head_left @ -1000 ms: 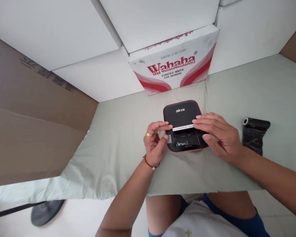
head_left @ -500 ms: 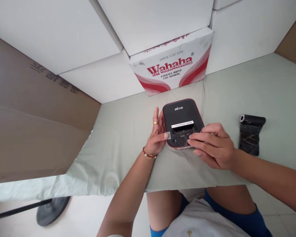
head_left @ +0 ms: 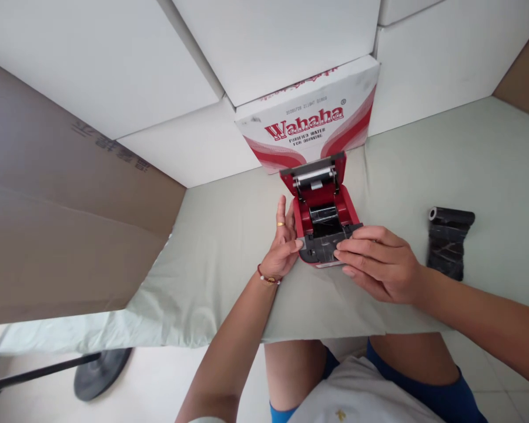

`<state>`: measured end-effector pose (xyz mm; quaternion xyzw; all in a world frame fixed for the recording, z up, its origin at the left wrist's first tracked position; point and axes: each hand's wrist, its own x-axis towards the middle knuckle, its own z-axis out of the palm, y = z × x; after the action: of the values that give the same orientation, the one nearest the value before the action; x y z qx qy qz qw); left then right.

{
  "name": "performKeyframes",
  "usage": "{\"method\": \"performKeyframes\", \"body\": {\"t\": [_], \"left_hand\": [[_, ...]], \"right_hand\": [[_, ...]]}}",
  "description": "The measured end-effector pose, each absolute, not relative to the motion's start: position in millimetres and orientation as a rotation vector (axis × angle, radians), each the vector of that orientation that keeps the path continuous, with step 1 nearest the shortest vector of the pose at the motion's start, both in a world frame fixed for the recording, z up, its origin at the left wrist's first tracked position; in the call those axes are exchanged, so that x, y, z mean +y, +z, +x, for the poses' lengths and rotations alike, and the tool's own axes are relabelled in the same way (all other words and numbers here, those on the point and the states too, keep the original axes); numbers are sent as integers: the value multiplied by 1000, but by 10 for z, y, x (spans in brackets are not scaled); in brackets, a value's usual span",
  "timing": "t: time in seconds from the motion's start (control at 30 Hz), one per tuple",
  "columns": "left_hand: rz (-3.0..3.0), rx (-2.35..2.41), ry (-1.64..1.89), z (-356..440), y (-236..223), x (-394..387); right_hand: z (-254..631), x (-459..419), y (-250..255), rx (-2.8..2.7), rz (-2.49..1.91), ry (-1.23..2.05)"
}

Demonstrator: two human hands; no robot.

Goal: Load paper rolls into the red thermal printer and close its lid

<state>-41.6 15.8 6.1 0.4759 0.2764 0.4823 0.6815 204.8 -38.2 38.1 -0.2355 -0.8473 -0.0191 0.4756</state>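
A small black and red label printer (head_left: 351, 202) sits on the cloth-covered table with its lid (head_left: 341, 170) raised. Inside its red bay lies a dark, shiny roll (head_left: 324, 214), and a roller shows under the lid. My left hand (head_left: 284, 244) grips the printer's left side, thumb on the front corner and fingers along the side wall. My right hand (head_left: 381, 258) rests its fingertips on the printer's black front panel at the right, pressing a clear film there. Off to the right lies a black ribbon roll (head_left: 452, 216), partly unwound toward me.
Behind the printer stands a white and red Wahaha water carton (head_left: 308, 126), with large white boxes (head_left: 291, 47) around it. A brown cardboard box (head_left: 70, 235) fills the left side. The pale green tablecloth (head_left: 220, 247) hangs over the near edge. A black round base (head_left: 101, 376) stands on the floor.
The printer's lid has swung up and back, showing the red bay and the roll inside. Both hands have stayed nearly where they were on the printer.
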Motion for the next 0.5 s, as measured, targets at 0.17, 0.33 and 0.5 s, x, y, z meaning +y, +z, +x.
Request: {"method": "performKeyframes", "body": {"t": [0.17,0.33,0.5], "left_hand": [[1011,615,1139,-378,18,176],[842,693,1201,-344,22,249],[664,685,1281,-451,28,369]], "right_hand": [[2101,-304,720,-2133,-620,294],[1956,84,1248,-2399,-1150,484],[1621,551,1136,-2740,-1521,221]]}}
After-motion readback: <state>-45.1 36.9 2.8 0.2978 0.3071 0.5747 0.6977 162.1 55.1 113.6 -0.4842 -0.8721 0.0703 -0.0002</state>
